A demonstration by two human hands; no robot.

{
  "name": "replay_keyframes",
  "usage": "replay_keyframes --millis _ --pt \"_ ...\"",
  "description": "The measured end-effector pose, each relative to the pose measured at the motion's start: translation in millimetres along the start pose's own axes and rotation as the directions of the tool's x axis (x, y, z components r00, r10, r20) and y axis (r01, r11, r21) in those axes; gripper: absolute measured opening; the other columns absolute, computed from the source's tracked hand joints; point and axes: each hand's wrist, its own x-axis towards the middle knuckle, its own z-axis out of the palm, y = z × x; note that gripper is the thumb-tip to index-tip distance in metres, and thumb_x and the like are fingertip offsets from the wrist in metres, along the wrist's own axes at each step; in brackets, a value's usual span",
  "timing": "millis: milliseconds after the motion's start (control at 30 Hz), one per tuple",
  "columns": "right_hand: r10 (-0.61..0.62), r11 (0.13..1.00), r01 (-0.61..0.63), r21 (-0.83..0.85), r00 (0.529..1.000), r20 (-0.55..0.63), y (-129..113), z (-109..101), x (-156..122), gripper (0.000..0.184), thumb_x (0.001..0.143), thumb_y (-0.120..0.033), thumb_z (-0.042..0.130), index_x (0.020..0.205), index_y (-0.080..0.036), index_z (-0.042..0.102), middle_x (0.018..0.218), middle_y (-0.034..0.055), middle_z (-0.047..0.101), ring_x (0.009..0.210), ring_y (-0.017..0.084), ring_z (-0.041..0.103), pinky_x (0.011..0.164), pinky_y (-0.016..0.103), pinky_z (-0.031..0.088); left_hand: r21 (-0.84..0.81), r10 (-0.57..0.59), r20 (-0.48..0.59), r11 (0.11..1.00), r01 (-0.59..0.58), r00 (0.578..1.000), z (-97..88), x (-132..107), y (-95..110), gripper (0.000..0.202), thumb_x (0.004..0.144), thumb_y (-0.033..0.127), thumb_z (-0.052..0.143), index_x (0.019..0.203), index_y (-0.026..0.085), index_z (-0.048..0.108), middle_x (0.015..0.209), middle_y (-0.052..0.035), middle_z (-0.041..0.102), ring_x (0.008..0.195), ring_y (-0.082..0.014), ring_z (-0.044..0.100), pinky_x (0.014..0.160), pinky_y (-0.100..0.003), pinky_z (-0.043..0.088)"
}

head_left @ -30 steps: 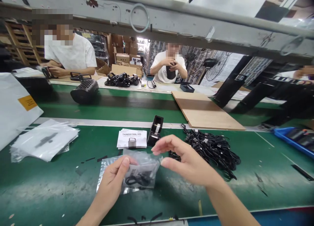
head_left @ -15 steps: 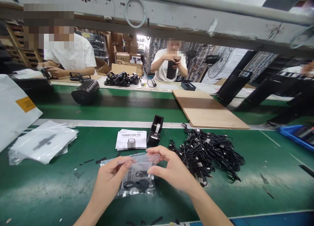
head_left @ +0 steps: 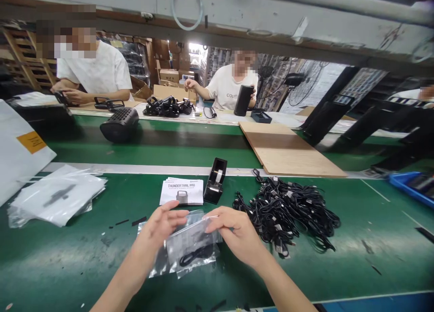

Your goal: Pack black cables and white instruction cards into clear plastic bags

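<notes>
A small clear plastic bag (head_left: 190, 248) with a coiled black cable inside lies on the green table (head_left: 84, 267) in front of me. My left hand (head_left: 158, 228) rests on its upper left part, fingers pinching the top edge. My right hand (head_left: 237, 235) grips the bag's upper right edge, fingers closed on the plastic. The bag lies tilted, its top edge folded over between the two hands.
A pile of black cables (head_left: 291, 210) lies to the right. A booklet stack (head_left: 182, 191) and a black tape dispenser (head_left: 215, 180) sit just behind the bag. Clear bags (head_left: 56, 199) are stacked at left. A wooden board (head_left: 288, 151), a black speaker (head_left: 119, 124) and seated workers lie beyond.
The bag has tipped and lowered toward the table, and its top edge is now folded between my hands. Across the belt a worker set a black cylinder down.
</notes>
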Motion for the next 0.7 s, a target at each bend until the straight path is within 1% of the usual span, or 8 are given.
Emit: replay_keyframes --millis 67,133,233,333,433,500,600,700 --pt "-0.002 0.999 0.002 -0.032 1.000 -0.016 -1 2 -1 0.036 0.072 0.000 0.040 0.079 -0.021 0.069 0.089 0.0030 0.067 0.085 0.015 0.062 0.076 0.027 0.048 0.159 -0.019 -0.017 0.987 0.022 1.000 6.5 -1 -3 0.045 0.065 0.052 0.065 0.096 0.020 0.061 0.085 -0.0064 0.068 0.078 -0.0227 0.063 0.068 -0.031 0.049" --pt "0.097 0.992 -0.109 -0.071 0.984 -0.152 0 2 0 0.027 0.080 -0.011 0.043 0.094 -0.021 0.063 0.090 0.0040 0.066 0.083 0.015 0.062 0.075 0.029 0.048 0.242 -0.001 -0.012 0.970 0.004 1.000 9.6 -1 -9 0.030 0.067 0.046 0.065 0.081 0.019 0.065 0.067 -0.0020 0.066 0.063 -0.0186 0.060 0.058 -0.026 0.047" --pt "0.365 0.913 -0.407 -0.018 0.837 -0.407 10 -1 12 0.025 0.084 -0.036 0.044 0.098 -0.019 0.056 0.089 0.0054 0.062 0.065 0.014 0.061 0.058 0.026 0.048 0.230 0.055 -0.045 0.972 -0.043 0.998 8.2 0 -19 0.027 0.070 0.045 0.062 0.077 0.019 0.066 0.062 -0.0007 0.064 0.061 -0.0177 0.058 0.056 -0.025 0.045" --pt "0.552 0.826 -0.552 0.114 0.752 -0.361 25 -4 33 0.033 0.077 -0.050 0.050 0.081 -0.018 0.059 0.083 0.0055 0.062 0.047 0.011 0.056 0.041 0.024 0.043 0.202 0.062 -0.051 0.978 -0.050 0.997 4.6 1 -27 0.027 0.071 0.044 0.061 0.079 0.018 0.064 0.066 -0.0013 0.064 0.064 -0.0178 0.059 0.058 -0.025 0.045" --pt "0.621 0.783 -0.581 0.220 0.744 -0.247 33 -6 53 0.028 0.076 -0.045 0.055 0.076 -0.017 0.059 0.078 0.0049 0.064 0.045 0.012 0.059 0.040 0.023 0.045 0.166 0.065 -0.047 0.984 -0.056 0.997 2.5 0 -30 0.025 0.073 0.042 0.060 0.079 0.018 0.063 0.066 -0.0004 0.063 0.064 -0.0163 0.058 0.060 -0.023 0.045" --pt "0.642 0.761 -0.580 0.291 0.738 -0.208 32 -6 58 0.024 0.077 -0.041 0.053 0.082 -0.018 0.057 0.090 0.0058 0.064 0.057 0.015 0.066 0.048 0.025 0.050 0.156 0.063 -0.054 0.986 -0.054 0.997 1.2 0 -32 0.025 0.074 0.043 0.060 0.080 0.018 0.062 0.065 0.0001 0.062 0.064 -0.0164 0.059 0.060 -0.023 0.045" --pt "0.650 0.746 -0.567 0.349 0.734 -0.197 25 -6 55 0.026 0.080 -0.044 0.049 0.087 -0.019 0.053 0.102 0.0066 0.062 0.075 0.018 0.068 0.063 0.029 0.052 0.172 0.041 -0.056 0.985 -0.031 0.998 -1.7 -1 -33 0.030 0.073 0.047 0.059 0.082 0.019 0.062 0.063 0.0008 0.061 0.063 -0.0171 0.059 0.059 -0.024 0.045" --pt "0.599 0.794 -0.530 0.297 0.766 -0.233 21 -1 44 0.032 0.078 -0.049 0.049 0.081 -0.018 0.056 0.099 0.0069 0.063 0.086 0.020 0.065 0.077 0.033 0.047 0.147 -0.006 -0.023 0.989 0.009 1.000 -5.1 0 -33 0.032 0.072 0.048 0.059 0.084 0.019 0.061 0.066 0.0007 0.063 0.064 -0.0172 0.059 0.062 -0.025 0.047"
